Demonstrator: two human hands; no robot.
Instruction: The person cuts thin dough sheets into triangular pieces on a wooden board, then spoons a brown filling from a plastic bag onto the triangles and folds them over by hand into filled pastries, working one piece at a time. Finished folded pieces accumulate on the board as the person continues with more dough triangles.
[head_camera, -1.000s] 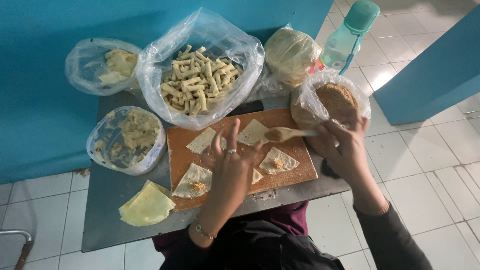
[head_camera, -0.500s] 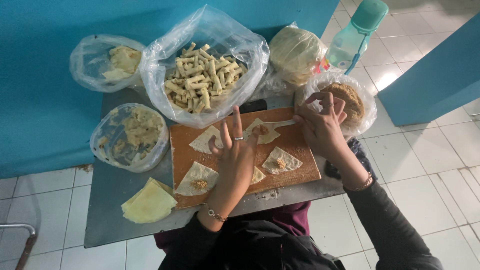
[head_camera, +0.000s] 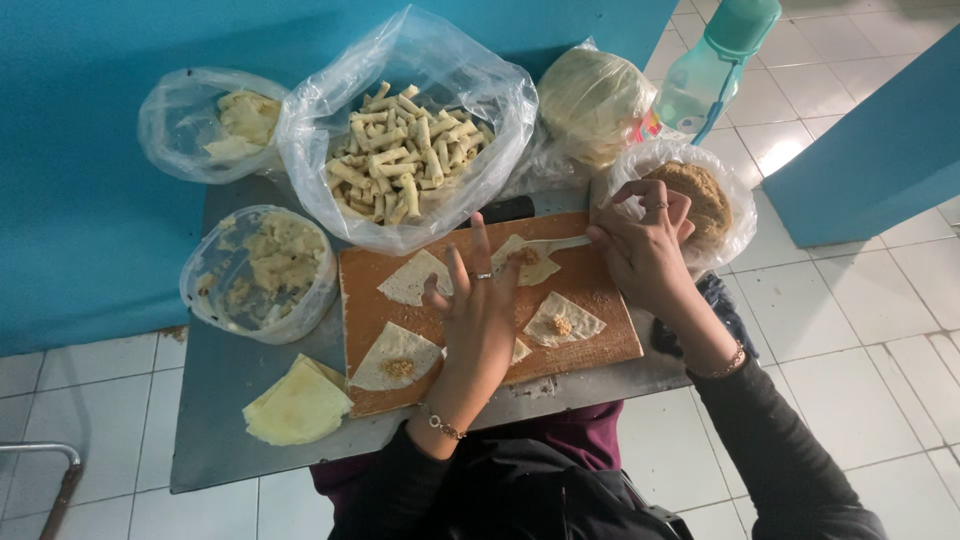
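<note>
Five triangular pale dough wrappers lie on the brown wooden cutting board, four of them clear of the hands, three with a dab of filling. The left hand rests flat with fingers spread wide, the top wrapper just beyond its fingertips. The right hand pinches a pale spoon over that wrapper; half a second ago it was further back, by the filling bag.

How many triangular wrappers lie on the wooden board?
5 show on the wooden board: upper left, upper middle by the right hand, lower left, lower right, and one partly under the left hand. More may be hidden there.
</note>
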